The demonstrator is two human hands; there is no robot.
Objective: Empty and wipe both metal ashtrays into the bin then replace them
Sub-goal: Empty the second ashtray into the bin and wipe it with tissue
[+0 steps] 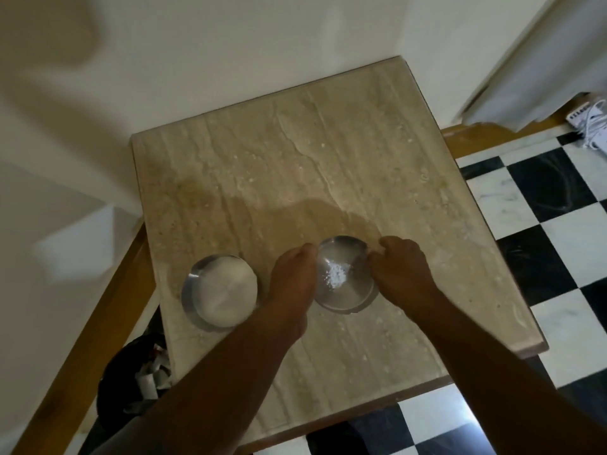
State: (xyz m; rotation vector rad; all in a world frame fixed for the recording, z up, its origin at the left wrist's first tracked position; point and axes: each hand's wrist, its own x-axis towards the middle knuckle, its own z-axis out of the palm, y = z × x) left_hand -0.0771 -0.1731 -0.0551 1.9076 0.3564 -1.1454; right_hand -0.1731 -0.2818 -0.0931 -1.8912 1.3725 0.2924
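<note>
A round metal ashtray with white ash (343, 277) is held at its rim by both hands on the beige marble tabletop (328, 159).

The left hand (294, 280) is curled closed against the ashtray's left edge, and the right hand (400, 267) is pinched on its right edge; the fingertips are hidden, so how tightly the rim is gripped cannot be told. A 2nd round metal ashtray holding pale ash (220, 290) sits untouched just to the left, near the table's left edge. A dark bin containing crumpled white paper (138, 379) is seen on the floor below that edge, beside black-and-white checkered tiles (542, 198).
</note>
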